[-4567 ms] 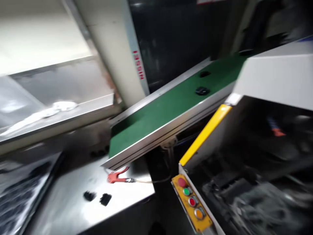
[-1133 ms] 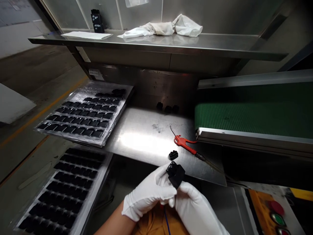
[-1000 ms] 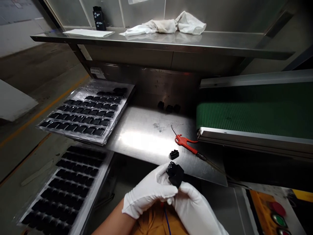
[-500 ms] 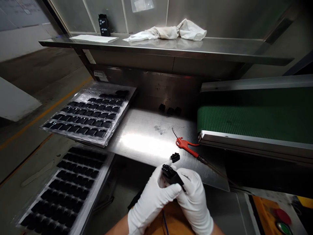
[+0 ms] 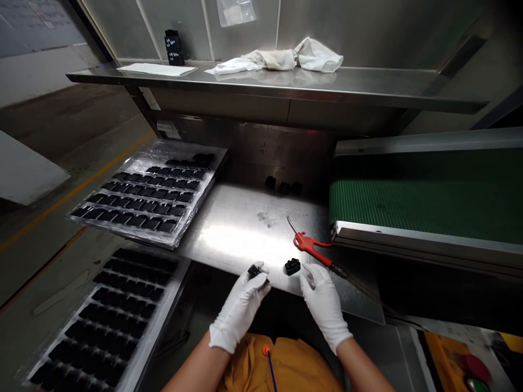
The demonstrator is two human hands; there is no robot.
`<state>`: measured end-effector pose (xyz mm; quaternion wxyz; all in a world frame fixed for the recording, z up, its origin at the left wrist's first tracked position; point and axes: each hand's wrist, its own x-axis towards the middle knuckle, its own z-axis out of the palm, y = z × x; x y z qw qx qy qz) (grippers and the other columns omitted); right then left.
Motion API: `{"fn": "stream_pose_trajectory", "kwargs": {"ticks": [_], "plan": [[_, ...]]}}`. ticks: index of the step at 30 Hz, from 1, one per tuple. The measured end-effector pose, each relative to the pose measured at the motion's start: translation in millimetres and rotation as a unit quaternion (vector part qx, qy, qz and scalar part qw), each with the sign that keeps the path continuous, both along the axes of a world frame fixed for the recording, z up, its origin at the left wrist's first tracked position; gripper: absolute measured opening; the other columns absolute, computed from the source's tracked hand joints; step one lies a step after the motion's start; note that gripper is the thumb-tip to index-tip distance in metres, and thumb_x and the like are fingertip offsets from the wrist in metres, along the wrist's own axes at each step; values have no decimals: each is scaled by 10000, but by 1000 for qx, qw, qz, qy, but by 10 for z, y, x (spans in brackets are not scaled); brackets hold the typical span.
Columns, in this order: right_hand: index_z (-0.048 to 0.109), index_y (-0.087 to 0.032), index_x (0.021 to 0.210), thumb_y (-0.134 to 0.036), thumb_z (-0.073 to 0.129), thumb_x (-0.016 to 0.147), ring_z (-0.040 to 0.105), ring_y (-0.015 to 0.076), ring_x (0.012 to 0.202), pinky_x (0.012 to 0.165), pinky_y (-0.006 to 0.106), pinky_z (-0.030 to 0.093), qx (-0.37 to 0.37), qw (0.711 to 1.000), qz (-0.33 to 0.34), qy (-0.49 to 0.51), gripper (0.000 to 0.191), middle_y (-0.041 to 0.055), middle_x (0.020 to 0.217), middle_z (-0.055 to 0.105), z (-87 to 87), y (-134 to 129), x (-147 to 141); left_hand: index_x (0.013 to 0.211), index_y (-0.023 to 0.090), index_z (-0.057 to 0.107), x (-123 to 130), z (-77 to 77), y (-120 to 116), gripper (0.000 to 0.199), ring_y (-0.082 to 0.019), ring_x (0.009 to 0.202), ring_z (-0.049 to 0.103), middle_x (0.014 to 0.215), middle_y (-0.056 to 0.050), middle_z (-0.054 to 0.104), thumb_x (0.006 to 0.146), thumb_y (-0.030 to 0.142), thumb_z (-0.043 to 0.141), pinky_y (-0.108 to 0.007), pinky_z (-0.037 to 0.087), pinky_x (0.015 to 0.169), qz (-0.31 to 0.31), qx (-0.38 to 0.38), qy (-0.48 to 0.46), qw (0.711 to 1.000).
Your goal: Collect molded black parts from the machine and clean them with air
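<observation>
Pinching a small black moulded part (image 5: 254,270) between the thumb and fingers of a white-gloved left hand (image 5: 239,310), just above the front edge of a stainless steel counter (image 5: 229,234). Holding a white-gloved right hand (image 5: 322,305) well apart from the left, fingers spread and empty, nearest to a second black moulded part (image 5: 292,267) lying on the steel just beyond the fingertips. Showing a red air blow gun (image 5: 308,245) on the counter just beside that second part, its thin metal nozzle pointing away and its hose running off toward the right. Placing three more black moulded parts (image 5: 284,187) in a short row near the counter's back wall. Setting a green conveyor belt (image 5: 388,201) with a metal side rail to the right of the counter. Lying to the left, a plastic-wrapped tray (image 5: 143,196) filled with rows of black parts, and below it, a second tray (image 5: 110,310) with similar dark rows. Running along the back, a steel shelf (image 5: 286,87) carrying a crumpled white cloth (image 5: 278,60), a sheet of paper (image 5: 157,69) and a small black holder (image 5: 174,48). Showing an orange garment (image 5: 281,365) with a blue cord (image 5: 270,370) below the hands, and a yellow control panel (image 5: 439,362) at the lower right corner.
</observation>
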<state>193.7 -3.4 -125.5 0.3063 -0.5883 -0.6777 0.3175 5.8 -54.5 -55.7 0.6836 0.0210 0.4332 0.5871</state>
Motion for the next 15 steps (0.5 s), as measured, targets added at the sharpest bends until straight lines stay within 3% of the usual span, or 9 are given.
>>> {"fn": "stream_pose_trajectory", "kwargs": {"ticks": [4, 7, 10, 12, 15], "plan": [[651, -155, 1130, -224, 478, 820, 603, 283, 1054, 986, 476, 468, -49, 999, -3, -21, 362, 146, 1176, 614, -291, 155, 95, 1015, 179, 613, -141, -244, 70, 381, -112, 799, 622, 1015, -38, 663, 656, 108, 718, -240, 504, 762, 6, -28, 46, 999], [560, -160, 1272, -211, 483, 798, 611, 253, 1063, 983, 432, 476, -76, 997, 2, -6, 482, 150, 1291, 554, -371, 238, 48, 1022, 168, 594, -193, -377, 115, 402, -109, 726, 616, 979, -48, 667, 640, 114, 706, -225, 481, 667, -15, -48, 97, 994], [440, -187, 1384, -196, 557, 720, 613, 241, 1068, 977, 420, 476, -101, 994, 22, 17, 674, 135, 1328, 548, -406, 346, -13, 1133, 172, 551, -214, -459, 163, 547, -115, 724, 628, 1000, -54, 672, 625, 107, 740, -233, 482, 678, -32, -51, 128, 990], [482, -199, 1349, -181, 587, 674, 612, 240, 1059, 983, 421, 462, -116, 992, 47, 28, 684, 110, 1270, 600, -416, 429, -24, 1185, 182, 513, -226, -496, 188, 606, -134, 766, 652, 1022, -63, 676, 629, 108, 745, -251, 498, 727, -44, -55, 120, 990], [655, -184, 1090, -166, 610, 632, 618, 235, 966, 938, 406, 459, -140, 986, 78, 40, 461, 80, 1074, 674, -406, 526, -2, 1194, 189, 494, -256, -561, 214, 611, -161, 819, 671, 1002, -64, 676, 642, 121, 748, -274, 509, 776, -60, -59, 82, 993]]}}
